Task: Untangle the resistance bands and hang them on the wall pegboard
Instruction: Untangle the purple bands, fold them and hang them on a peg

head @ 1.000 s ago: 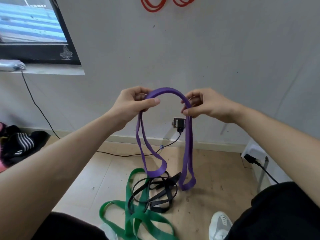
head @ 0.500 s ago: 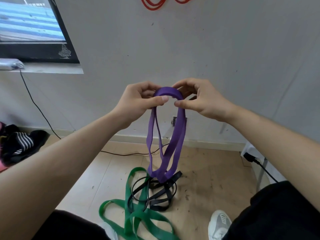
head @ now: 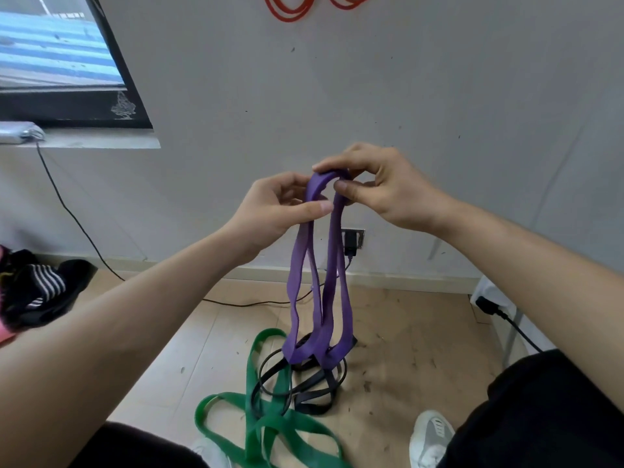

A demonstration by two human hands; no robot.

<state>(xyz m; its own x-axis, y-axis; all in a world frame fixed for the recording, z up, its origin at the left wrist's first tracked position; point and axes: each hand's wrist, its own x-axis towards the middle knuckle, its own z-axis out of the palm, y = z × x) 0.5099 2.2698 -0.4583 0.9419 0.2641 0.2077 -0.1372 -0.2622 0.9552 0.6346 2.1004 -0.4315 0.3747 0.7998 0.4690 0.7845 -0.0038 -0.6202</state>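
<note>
1. The left hand [head: 280,206] pinches the top of the purple band [head: 319,292] between thumb and fingers, closed on it just left of the fold.
2. The right hand [head: 381,187] is also closed on the purple band, thumb and forefinger gripping the top of the same fold; the two hands are almost touching.
3. The purple band hangs from that grip in doubled loops, its lower ends dangling just above the pile on the floor [head: 405,339]; I cannot tell whether they touch it.
4. On the floor, a green band [head: 266,423] and a black band [head: 304,390] lie crossed over each other, not yet sorted.
5. Red bands [head: 290,10] already hang high on the wall [head: 439,96].
6. Judged from this, the purple band is freed and gathered for hanging.
7. The next move likely calls for lifting the folded top to a free peg near the red bands, keeping the loops together.
</note>
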